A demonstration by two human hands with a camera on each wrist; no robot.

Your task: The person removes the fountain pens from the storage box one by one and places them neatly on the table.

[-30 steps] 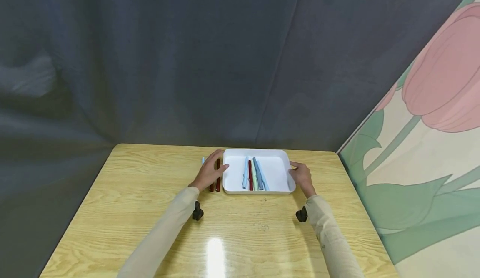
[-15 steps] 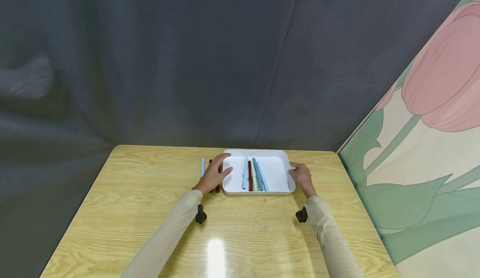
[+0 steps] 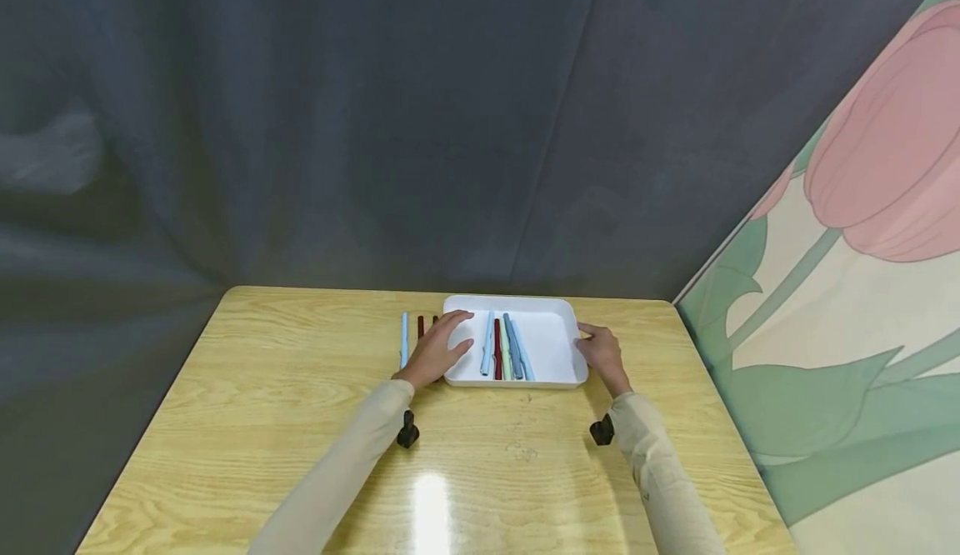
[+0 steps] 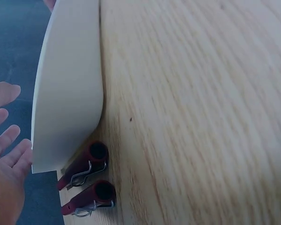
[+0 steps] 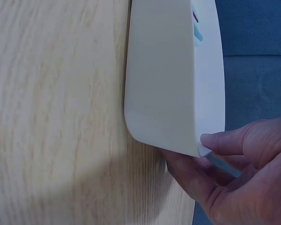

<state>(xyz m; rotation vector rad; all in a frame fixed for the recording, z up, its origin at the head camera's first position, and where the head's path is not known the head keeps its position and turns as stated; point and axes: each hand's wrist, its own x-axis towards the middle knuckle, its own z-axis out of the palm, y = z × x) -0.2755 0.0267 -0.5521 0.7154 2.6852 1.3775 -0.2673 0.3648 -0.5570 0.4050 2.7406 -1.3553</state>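
Observation:
A white tray (image 3: pixel 553 347) (image 5: pixel 163 79) lies near the table's far edge. In it, side by side, are slim tubes: light blue (image 3: pixel 487 348), dark red (image 3: pixel 498 351), pale green (image 3: pixel 506 350), grey-blue (image 3: pixel 513 347) and another light blue. My right hand (image 3: pixel 603 357) (image 5: pixel 248 164) pinches the tray's right rim, thumb inside and fingers outside. My left hand (image 3: pixel 437 350) (image 4: pixel 6 168) reaches over the tray's left rim with spread fingers, holding nothing. Partly hidden behind it, left of the tray, lie two dark red tubes (image 4: pixel 86 164) with wire clips.
A light blue tube (image 3: pixel 404 337) lies on the wooden table (image 3: pixel 300 422), left of the dark red ones. A dark curtain (image 3: pixel 390 138) hangs behind the table, and a flower-patterned wall (image 3: pixel 840 355) stands at the right.
My left hand has moved right, from beside the tray to over its left rim, uncovering the light blue tube on the table. My right hand keeps its hold on the tray's right rim.

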